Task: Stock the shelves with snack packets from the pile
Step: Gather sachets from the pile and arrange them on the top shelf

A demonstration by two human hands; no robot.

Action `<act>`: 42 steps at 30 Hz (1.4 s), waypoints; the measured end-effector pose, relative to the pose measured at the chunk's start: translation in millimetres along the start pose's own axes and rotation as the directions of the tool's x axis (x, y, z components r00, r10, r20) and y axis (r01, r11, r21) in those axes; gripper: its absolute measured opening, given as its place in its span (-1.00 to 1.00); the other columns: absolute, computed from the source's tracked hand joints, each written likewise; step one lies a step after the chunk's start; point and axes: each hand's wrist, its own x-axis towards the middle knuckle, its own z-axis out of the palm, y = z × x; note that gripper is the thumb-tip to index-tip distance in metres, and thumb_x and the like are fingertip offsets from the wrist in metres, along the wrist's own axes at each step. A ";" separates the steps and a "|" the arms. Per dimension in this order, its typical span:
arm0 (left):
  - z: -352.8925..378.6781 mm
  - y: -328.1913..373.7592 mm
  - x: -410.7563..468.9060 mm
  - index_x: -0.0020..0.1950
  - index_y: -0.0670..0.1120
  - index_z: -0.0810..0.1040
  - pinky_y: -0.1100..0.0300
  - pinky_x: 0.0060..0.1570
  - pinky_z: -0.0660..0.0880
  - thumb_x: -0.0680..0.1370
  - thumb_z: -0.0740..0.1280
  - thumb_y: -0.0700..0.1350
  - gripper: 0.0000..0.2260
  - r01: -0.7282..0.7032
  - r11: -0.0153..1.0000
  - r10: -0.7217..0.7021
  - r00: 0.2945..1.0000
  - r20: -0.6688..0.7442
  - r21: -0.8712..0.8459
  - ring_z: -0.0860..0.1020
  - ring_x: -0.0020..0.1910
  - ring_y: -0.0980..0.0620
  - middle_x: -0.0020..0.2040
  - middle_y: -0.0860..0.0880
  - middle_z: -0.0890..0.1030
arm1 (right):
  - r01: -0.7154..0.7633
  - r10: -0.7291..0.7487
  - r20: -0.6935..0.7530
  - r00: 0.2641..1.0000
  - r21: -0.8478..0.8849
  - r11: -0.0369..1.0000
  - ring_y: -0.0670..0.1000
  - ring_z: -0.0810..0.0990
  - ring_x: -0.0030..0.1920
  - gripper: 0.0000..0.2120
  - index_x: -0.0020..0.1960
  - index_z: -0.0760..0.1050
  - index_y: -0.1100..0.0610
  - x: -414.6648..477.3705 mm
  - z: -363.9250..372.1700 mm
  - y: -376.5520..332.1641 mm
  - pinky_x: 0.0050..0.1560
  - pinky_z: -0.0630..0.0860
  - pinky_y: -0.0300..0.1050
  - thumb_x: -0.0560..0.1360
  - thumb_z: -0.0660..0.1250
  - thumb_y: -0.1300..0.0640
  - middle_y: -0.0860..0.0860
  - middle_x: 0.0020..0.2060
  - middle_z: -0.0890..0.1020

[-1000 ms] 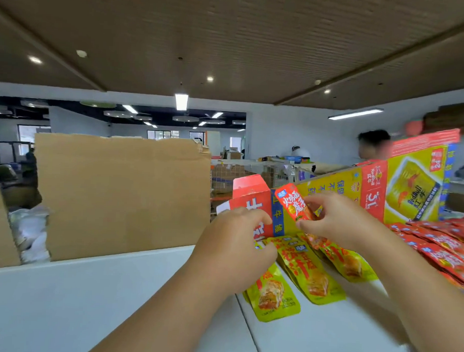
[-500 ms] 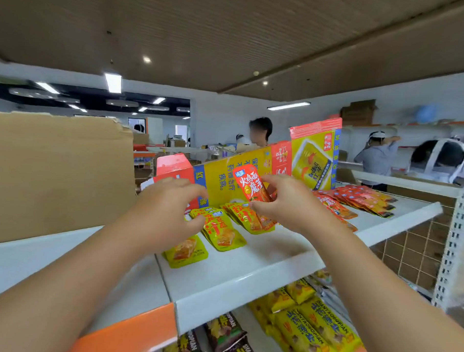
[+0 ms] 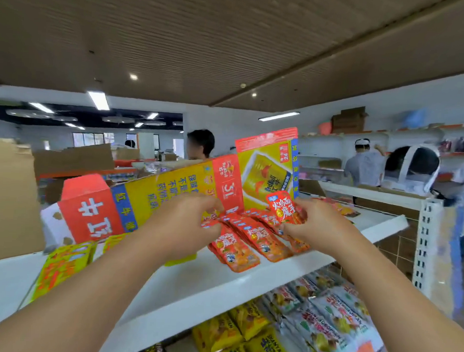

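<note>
Nearest the viewer, at the bottom edge, yellow packets (image 3: 234, 335) and pale packets (image 3: 325, 318) are seen packed in rows beneath a white top shelf (image 3: 220, 295). Two bare forearms are stretched up over this shelf from below.

The left hand (image 3: 186, 221) is curled, with thumb and fingers pinched on the upper end of a row of red packets (image 3: 249, 237). The row is laid flat and overlapping on the top shelf, between the two hands. The right hand (image 3: 316, 222), just beside the left, is closed round a single red packet (image 3: 281, 207), which is held upright above the right end of the row.

Yellow-green packets (image 3: 62, 267), blurred, are laid on the same shelf to the left. Behind all the packets a flattened printed carton (image 3: 171, 194), red and yellow, is stood on its edge. A brown cardboard sheet (image 3: 9, 200) is seen at the far left. Further back, several people (image 3: 364, 165) are seen among other shelves, out of focus.
</note>
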 end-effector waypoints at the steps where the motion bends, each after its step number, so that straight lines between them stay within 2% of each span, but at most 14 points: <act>1: 10.0 8.2 12.0 0.27 0.21 0.56 0.18 0.05 0.43 0.53 0.38 0.11 -0.70 0.015 1.000 -0.015 1.000 0.012 -0.011 0.51 0.16 0.09 0.17 0.18 0.57 | -0.006 0.006 0.008 1.000 -0.001 1.000 -0.13 0.63 -0.18 -0.65 0.12 0.59 -0.09 10.5 -0.6 16.6 -0.21 0.55 -0.11 0.41 0.46 -0.22 -0.14 -0.17 0.68; 5: 32.8 26.8 48.2 0.29 0.19 0.57 0.17 0.09 0.46 0.54 0.38 0.12 -0.69 0.059 0.998 -0.060 0.997 0.054 0.022 0.53 0.17 0.06 0.21 0.15 0.59 | 0.012 -0.012 0.017 1.000 -0.021 1.000 -0.10 0.61 -0.20 -0.66 0.03 0.60 -0.05 41.4 8.6 55.5 -0.19 0.56 -0.10 0.37 0.46 -0.22 -0.12 -0.21 0.66; 8: 46.7 37.9 74.2 0.26 0.19 0.58 0.11 0.13 0.51 0.55 0.37 0.14 -0.72 0.092 0.995 -0.095 0.994 0.061 0.040 0.54 0.15 0.05 0.21 0.13 0.58 | 0.054 -0.052 0.049 0.997 -0.059 0.997 -0.03 0.60 -0.17 -0.72 -0.07 0.55 -0.05 62.4 23.2 70.3 -0.32 0.40 -0.13 0.36 0.46 -0.20 -0.11 -0.25 0.59; 12: 69.3 34.3 79.4 0.21 0.16 0.61 0.17 0.01 0.47 0.56 0.39 0.07 -0.77 0.135 0.991 -0.133 0.989 0.063 -0.017 0.53 0.07 0.09 0.11 0.15 0.58 | 0.044 -0.035 0.078 0.996 -0.117 0.992 -0.07 0.59 -0.34 -0.66 -0.18 0.59 0.05 76.9 44.8 74.3 -0.44 0.37 -0.15 0.29 0.40 -0.22 -0.04 -0.35 0.62; 17: 81.5 21.8 80.9 0.07 0.23 0.61 0.13 0.01 0.55 0.53 0.42 0.08 -0.87 0.177 0.982 -0.162 0.970 0.181 -0.065 0.57 -0.02 0.19 0.04 0.26 0.60 | 0.078 -0.066 0.068 0.995 -0.201 0.976 0.05 0.56 -0.25 -0.62 -0.25 0.53 0.09 93.2 61.4 81.1 -0.30 0.45 -0.08 0.28 0.35 -0.25 0.02 -0.28 0.57; 23: 76.1 17.9 79.4 0.05 0.24 0.61 0.13 -0.02 0.57 0.54 0.42 0.09 -0.90 0.198 0.978 -0.184 0.967 0.176 -0.068 0.58 -0.02 0.22 0.01 0.27 0.60 | 0.078 -0.068 0.049 0.996 -0.226 0.971 0.02 0.54 -0.33 -0.60 -0.28 0.51 0.09 93.9 66.8 84.0 -0.32 0.50 -0.06 0.29 0.34 -0.28 0.00 -0.36 0.56; 27: 73.0 18.6 78.7 0.06 0.24 0.61 0.16 -0.04 0.56 0.55 0.40 0.10 -0.90 0.202 0.978 -0.189 0.967 0.172 -0.058 0.57 -0.02 0.23 0.01 0.27 0.57 | 0.083 -0.067 0.083 0.994 -0.209 0.974 0.02 0.56 -0.29 -0.58 -0.23 0.53 0.08 94.3 66.6 84.7 -0.28 0.53 -0.05 0.33 0.32 -0.29 0.00 -0.32 0.57; 31: 71.4 19.2 77.9 0.07 0.24 0.61 0.21 -0.06 0.54 0.55 0.39 0.11 -0.89 0.205 0.978 -0.196 0.966 0.169 -0.037 0.56 -0.02 0.25 0.01 0.27 0.58 | 0.075 -0.055 0.104 0.993 -0.196 0.978 -0.02 0.54 -0.27 -0.60 -0.20 0.52 0.04 92.8 65.3 84.0 -0.37 0.39 -0.09 0.36 0.31 -0.32 -0.04 -0.29 0.55; 34: 70.4 19.7 78.1 0.06 0.24 0.61 0.18 -0.03 0.55 0.55 0.39 0.11 -0.90 0.205 0.978 -0.196 0.967 0.160 -0.040 0.56 -0.02 0.25 0.00 0.29 0.58 | 0.056 -0.039 0.103 0.994 -0.175 0.983 -0.04 0.53 -0.24 -0.56 -0.05 0.56 0.02 91.7 65.1 83.3 -0.38 0.34 -0.13 0.37 0.32 -0.34 -0.08 -0.22 0.58; 38: 70.3 20.4 77.5 0.08 0.25 0.60 0.20 -0.04 0.54 0.55 0.39 0.13 -0.88 0.203 0.979 -0.195 0.966 0.167 -0.031 0.55 -0.01 0.26 0.02 0.29 0.57 | 0.049 -0.036 0.078 0.996 -0.173 0.984 0.02 0.58 -0.09 -0.46 0.17 0.58 0.07 89.2 62.7 82.3 -0.19 0.48 -0.08 0.40 0.35 -0.31 -0.03 0.02 0.65; 42: 70.6 19.4 75.9 0.10 0.25 0.60 0.21 -0.04 0.53 0.55 0.38 0.12 -0.87 0.201 0.979 -0.195 0.967 0.164 -0.023 0.55 0.00 0.26 0.04 0.29 0.56 | 0.032 -0.018 0.085 0.996 -0.160 0.987 0.04 0.60 0.00 -0.44 0.21 0.58 0.08 87.6 60.8 82.1 -0.10 0.51 -0.05 0.41 0.36 -0.31 -0.02 0.07 0.64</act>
